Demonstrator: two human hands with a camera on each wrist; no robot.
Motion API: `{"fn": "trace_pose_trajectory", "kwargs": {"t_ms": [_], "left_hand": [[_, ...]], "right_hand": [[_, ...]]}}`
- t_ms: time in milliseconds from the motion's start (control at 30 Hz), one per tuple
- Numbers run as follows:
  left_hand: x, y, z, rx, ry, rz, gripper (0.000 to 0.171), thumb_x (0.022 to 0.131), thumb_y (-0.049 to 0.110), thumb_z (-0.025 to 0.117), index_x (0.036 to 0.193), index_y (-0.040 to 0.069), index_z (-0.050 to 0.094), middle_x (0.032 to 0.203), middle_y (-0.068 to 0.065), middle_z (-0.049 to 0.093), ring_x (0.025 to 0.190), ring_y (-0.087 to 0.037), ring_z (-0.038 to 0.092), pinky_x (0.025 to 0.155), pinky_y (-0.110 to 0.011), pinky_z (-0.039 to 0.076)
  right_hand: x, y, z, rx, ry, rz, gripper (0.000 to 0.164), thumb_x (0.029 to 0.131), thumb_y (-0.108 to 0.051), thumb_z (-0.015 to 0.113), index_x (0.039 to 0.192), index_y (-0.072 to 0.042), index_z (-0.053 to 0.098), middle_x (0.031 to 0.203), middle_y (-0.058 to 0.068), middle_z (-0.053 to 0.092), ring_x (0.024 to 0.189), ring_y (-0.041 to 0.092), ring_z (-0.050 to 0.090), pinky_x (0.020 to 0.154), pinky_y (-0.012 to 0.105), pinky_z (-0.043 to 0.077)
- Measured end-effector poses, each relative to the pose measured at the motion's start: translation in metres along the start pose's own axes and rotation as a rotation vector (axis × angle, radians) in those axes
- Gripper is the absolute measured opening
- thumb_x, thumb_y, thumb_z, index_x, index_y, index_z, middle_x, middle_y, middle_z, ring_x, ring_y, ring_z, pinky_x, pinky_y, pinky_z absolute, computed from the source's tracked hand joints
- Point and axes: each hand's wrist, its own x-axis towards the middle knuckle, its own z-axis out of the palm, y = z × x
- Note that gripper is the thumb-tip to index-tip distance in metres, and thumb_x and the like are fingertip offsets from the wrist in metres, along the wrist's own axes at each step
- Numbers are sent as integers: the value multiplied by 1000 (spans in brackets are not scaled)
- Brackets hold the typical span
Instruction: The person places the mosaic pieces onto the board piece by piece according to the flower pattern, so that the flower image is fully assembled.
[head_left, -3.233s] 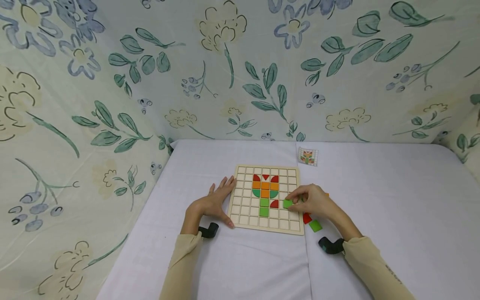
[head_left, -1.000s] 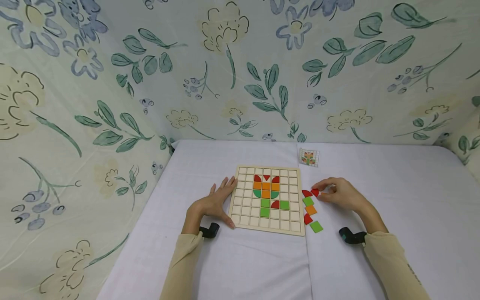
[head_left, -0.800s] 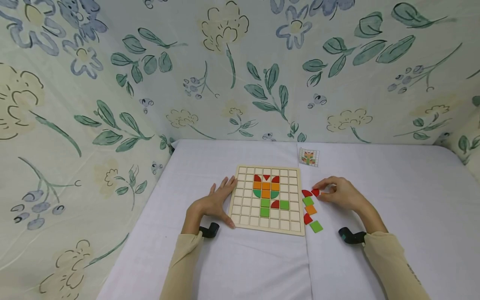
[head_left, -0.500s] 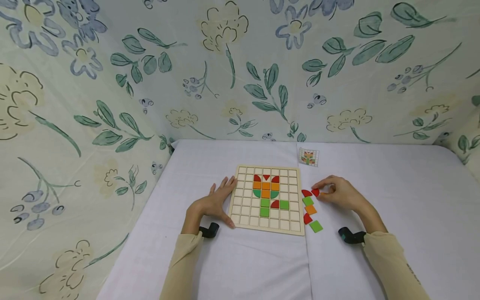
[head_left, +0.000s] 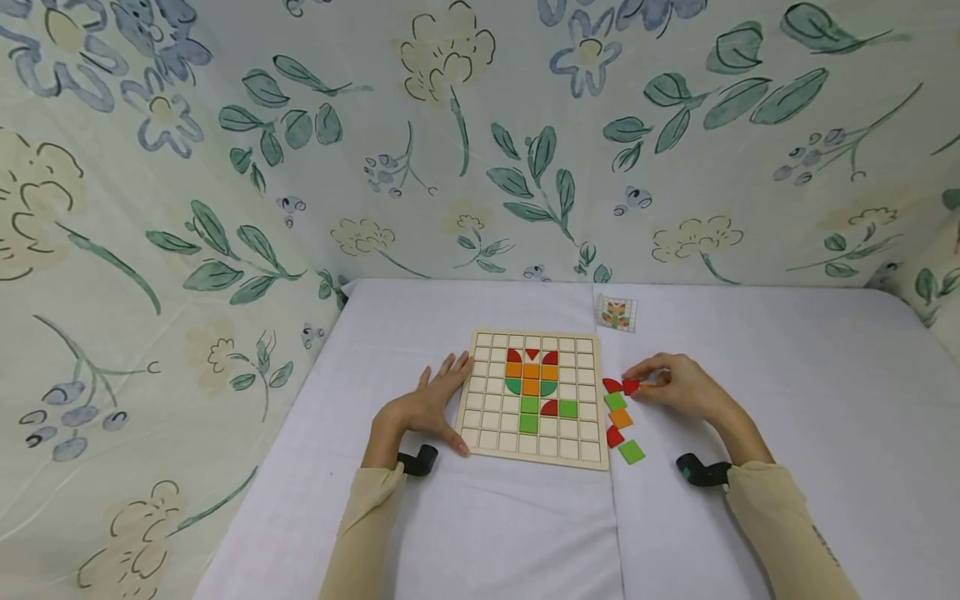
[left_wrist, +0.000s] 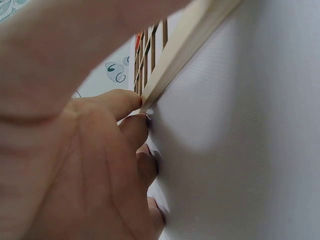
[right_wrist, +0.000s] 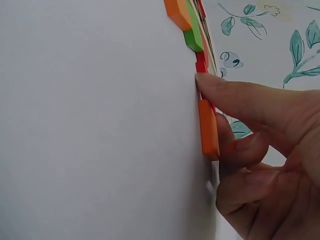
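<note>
1. When lifting the red tile (head_left: 632, 387), expect little weight and stiff stock; probably slick on top, hardly fragile.
2. Best taken by opposite edges, low down, with thumb and finger; likely too flat to grasp by the face.
3. To be found just right of the board (head_left: 493, 406), on the cloth (head_left: 525, 533) or barely above, cannot tell which; close beside a second red tile (head_left: 612, 385).
4. At the right hand (head_left: 678, 387): nearly closed, pinching the red tile between thumb and finger, with an orange tile (right_wrist: 209, 130) just beside.
5. At the left hand (head_left: 427, 408): spread wide, gripping nothing, touching the board's left edge with fingertips and thumb.
</note>
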Motion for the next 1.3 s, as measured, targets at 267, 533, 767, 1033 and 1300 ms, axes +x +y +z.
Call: {"fn": "trace_pose_trajectory", "kwargs": {"t_ms": [267, 533, 767, 1033, 1300], "left_hand": [[-1, 0, 0, -3, 1, -2, 148, 58, 34, 103, 168, 12, 5, 176, -3, -6, 163, -25, -14, 131, -57, -11], [-1, 0, -1, 0, -2, 5, 148, 59, 34, 103, 168, 13, 4, 176, -3, -7, 163, -26, -15, 131, -58, -11], [0, 1, -1, -2, -3, 5, 148, 59, 35, 102, 168, 13, 4, 176, -2, -8, 163, -25, -15, 131, -58, -11], [0, 0, 0, 5, 0, -1, 148, 59, 34, 103, 168, 13, 4, 176, -3, -7, 163, -26, -14, 131, -58, -10], [1, -1, 0, 4, -2, 4, 147, 60, 34, 102, 168, 12, 5, 176, -2, -7, 163, -25, -14, 131, -58, -11]], "right_hand": [[1, 0, 1, 2, 6, 4, 30, 87, -14, 83, 114, -4, 76, 109, 15, 67, 83, 22, 55, 64, 21, 46], [2, 0, 0, 17, -12, 4, 33, 88, -17, 82, 115, -2, 74, 108, 16, 67, 80, 19, 54, 62, 21, 44], [3, -1, -1, 67, -43, 46, 33, 92, -18, 78, 120, -1, 71, 114, 18, 68, 80, 18, 59, 62, 20, 50], [-1, -12, -1, 103, -56, 5, 33, 91, -22, 80, 118, -4, 74, 114, 17, 69, 75, 16, 58, 60, 20, 48], [-5, -40, 16, 127, -125, -165, 26, 86, -23, 85, 109, -13, 80, 101, 5, 72, 78, 16, 51, 63, 21, 38]]}}
